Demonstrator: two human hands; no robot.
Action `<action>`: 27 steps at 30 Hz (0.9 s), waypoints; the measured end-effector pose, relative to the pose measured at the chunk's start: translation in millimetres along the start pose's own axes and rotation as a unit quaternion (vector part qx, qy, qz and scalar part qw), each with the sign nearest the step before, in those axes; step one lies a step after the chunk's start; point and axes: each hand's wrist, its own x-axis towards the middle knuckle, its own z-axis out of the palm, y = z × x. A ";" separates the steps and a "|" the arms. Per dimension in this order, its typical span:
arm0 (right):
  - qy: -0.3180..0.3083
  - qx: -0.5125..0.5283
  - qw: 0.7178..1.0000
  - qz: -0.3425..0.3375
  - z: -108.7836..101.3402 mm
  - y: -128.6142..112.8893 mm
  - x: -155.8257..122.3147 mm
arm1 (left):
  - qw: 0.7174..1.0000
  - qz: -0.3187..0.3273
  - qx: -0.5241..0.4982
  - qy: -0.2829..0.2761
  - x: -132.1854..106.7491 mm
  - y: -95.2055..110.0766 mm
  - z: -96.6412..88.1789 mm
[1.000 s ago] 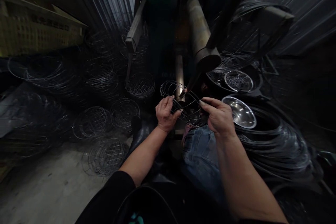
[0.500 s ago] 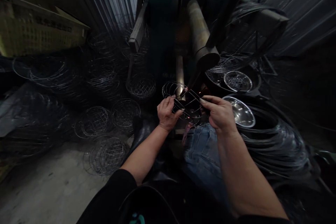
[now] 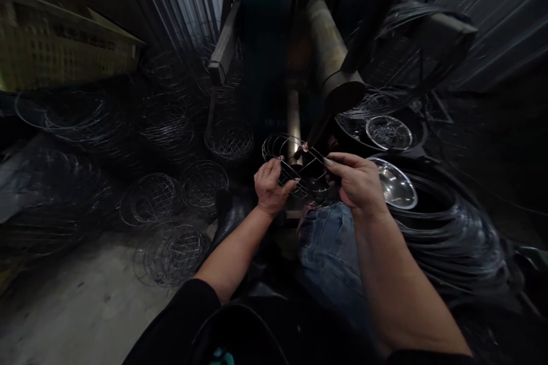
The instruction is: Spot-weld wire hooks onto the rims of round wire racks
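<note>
A round wire basket [image 3: 303, 173] is tilted between my hands at the tips of a metal machine. My left hand [image 3: 270, 187] grips its left side, thumb and fingers closed on the wires. On the right side, my right hand [image 3: 357, 181] pinches a wire between thumb and forefinger; whether that wire is loose or part of the basket, I cannot tell. A dark pointed arm [image 3: 317, 128] comes down to the wires from a thick metal cylinder [image 3: 329, 45]. Behind the basket stands a thinner brass-coloured rod [image 3: 293, 114].
Wire baskets [image 3: 173, 254] lie in piles on the floor [image 3: 98, 296] at left. A shiny metal bowl [image 3: 393, 182] rests by a large wire coil [image 3: 454, 239] at right. Behind it, another bowl [image 3: 389, 132] holds small metal pieces. A yellow crate [image 3: 68, 40] stands upper left.
The small red-orange glows near the wires have gone out. Both hands keep their grip and have hardly moved; the view has shifted slightly.
</note>
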 end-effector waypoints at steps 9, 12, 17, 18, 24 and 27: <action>-0.041 -0.052 0.998 -0.006 12.2 -7.0 12.7 | 0.999 -0.027 -0.034 0.010 3.4 -3.5 2.2; -0.040 -0.060 0.997 -0.014 13.3 -8.9 11.6 | 0.999 -0.038 -0.037 0.012 2.7 -3.5 4.0; -0.043 -0.056 0.997 -0.022 16.2 -10.5 11.5 | 0.998 -0.036 -0.049 0.027 4.6 -3.8 3.0; -0.044 -0.060 0.997 -0.022 17.1 -10.6 12.1 | 0.998 -0.040 -0.046 0.022 5.1 -3.7 2.4; -0.067 -0.125 0.989 -0.029 14.5 -16.7 14.3 | 0.998 -0.048 -0.037 0.000 4.8 -0.9 2.2; -0.061 -0.166 0.982 -0.065 1.1 -22.7 13.3 | 0.998 -0.043 -0.036 0.007 4.6 -0.5 3.0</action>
